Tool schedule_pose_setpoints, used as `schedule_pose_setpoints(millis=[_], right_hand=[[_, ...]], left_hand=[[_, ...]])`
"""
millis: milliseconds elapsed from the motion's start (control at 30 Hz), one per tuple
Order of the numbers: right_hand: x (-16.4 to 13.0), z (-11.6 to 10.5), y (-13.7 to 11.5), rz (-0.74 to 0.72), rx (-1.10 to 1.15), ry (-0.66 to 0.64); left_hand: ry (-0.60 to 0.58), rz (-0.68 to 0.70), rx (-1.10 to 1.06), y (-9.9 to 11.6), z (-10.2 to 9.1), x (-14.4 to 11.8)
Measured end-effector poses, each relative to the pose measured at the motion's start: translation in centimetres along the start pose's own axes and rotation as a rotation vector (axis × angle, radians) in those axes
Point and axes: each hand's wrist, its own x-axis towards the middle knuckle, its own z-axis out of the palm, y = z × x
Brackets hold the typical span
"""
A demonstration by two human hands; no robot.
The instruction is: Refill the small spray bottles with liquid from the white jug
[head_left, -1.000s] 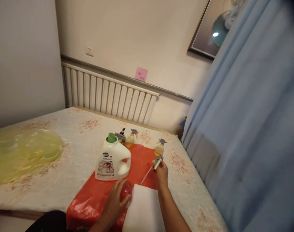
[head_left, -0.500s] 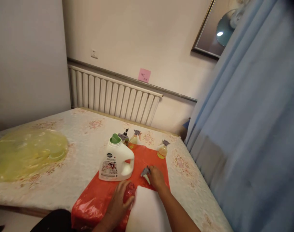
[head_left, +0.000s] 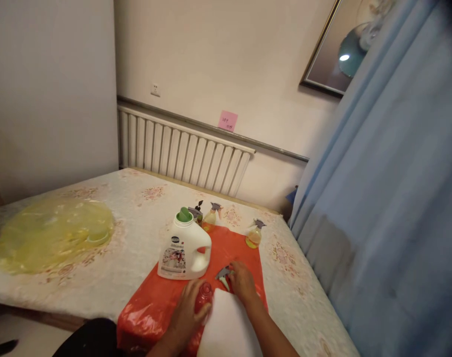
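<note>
My left hand [head_left: 186, 310] is wrapped round a small clear bottle [head_left: 205, 293], whose open neck points up. The red sheet shows through it. In my right hand [head_left: 242, 281] is a grey spray head [head_left: 223, 273], gripped over the red sheet [head_left: 229, 248] and apart from the bottle. Just beyond my left hand stands a white detergent jug [head_left: 186, 248] with a green piece in its mouth. Between my forearms lies a large, smooth white object [head_left: 227, 327], cut off by the lower edge.
Spray bottles with yellow liquid stand farther back, one at the right [head_left: 254, 237] and one behind the jug [head_left: 210, 218]. A dark-topped bottle [head_left: 196, 212] is partly hidden there. Yellow plastic [head_left: 50, 233] covers the left of the flowered cloth [head_left: 136, 223]. A blue curtain [head_left: 389, 198] hangs at the right.
The spray head in my right hand has tilted and dropped slightly nearer to me. My left hand still grips the bottle. The whole view has shifted a little.
</note>
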Motion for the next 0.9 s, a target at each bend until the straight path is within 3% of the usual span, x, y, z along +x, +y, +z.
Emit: schedule_pose_setpoints(millis=[167, 433, 533, 667, 767, 900], right_hand=[[-3.0, 0.2, -2.5, 0.015, 0.247, -0.005], [-8.7, 3.2, -4.3, 0.085, 0.488, -0.019], [-8.9, 3.2, -4.2, 0.103, 0.524, 0.002], [-7.7, 1.9, -5.4, 0.157, 0.582, 0.128], [-6.8, 0.7, -7.2, 0.081, 0.567, 0.170], [-6.3, 0.0, -9.3, -0.080, 0.412, 0.114]], left_hand=[[0.029, 0.003, -0.021, -0.1, 0.1, 0.1], [0.036, 0.021, 0.007, 0.3, 0.0, 0.4], [0.021, 0.029, 0.015, 0.1, -0.1, 0.6], [-0.026, 0.027, 0.012, -0.1, -0.3, 0.7], [-0.017, 0.035, -0.007, -0.3, -0.1, 0.8], [0.000, 0.070, -0.036, -0.5, 0.0, 0.9]])
